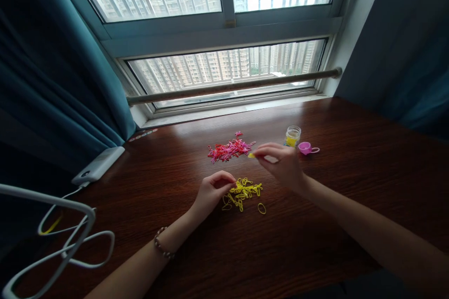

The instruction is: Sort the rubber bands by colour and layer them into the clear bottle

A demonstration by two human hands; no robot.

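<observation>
Yellow rubber bands lie in a loose heap on the dark wooden table, with one round yellow loop apart at its near right. My left hand is closed in a pinch at the heap's left edge; what its fingertips hold, if anything, is hidden. Above and right of the heap, my right hand pinches a small yellow rubber band between thumb and forefinger. Farther back lies a pile of pink and red rubber bands. Behind my right hand stands an open clear jar with yellow bands inside.
A pink cup-shaped lid with a loop handle sits right of the jar. At the left are a white power bank with a cable and a white bent tube. A window with a rail and blue curtains border the table.
</observation>
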